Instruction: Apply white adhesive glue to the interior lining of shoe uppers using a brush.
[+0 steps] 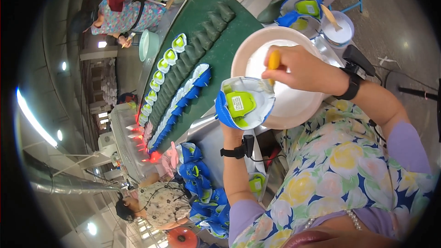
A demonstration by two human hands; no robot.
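Observation:
My left hand, mostly hidden behind a blue shoe upper, holds it up with its opening facing me. White lining and a lime-green tongue with a printed label show inside. A brush with a yellow handle is gripped in my right hand, and its bristles touch the lining near the upper's right edge. Just behind and below both hands sits a wide pale pink basin holding white liquid.
A green conveyor belt carries rows of dark shoe lasts and blue uppers. More uppers are heaped beside my left arm. A white bucket with a brush stands beyond the basin. Other people work around the belt.

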